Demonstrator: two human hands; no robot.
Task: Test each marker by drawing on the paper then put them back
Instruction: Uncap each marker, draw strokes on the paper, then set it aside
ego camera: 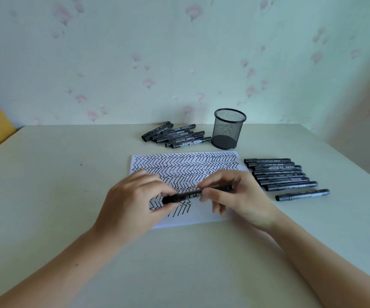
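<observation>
1. The paper (204,215) is white, with rows of black zigzag lines over most of it.
2. The marker (193,194) in the hands is black, with a pale label.
3. The two groups of markers, (175,135) and (284,175), are black with grey labels.
4. The mesh cup (229,131) is black.
5. The table (57,174) is plain cream.
6. The wall (179,52) is pale green with pink flowers.

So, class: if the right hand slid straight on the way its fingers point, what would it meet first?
The right hand points leftward along the marker, so it would probably meet the left hand gripping the other end; depth is uncertain.
</observation>
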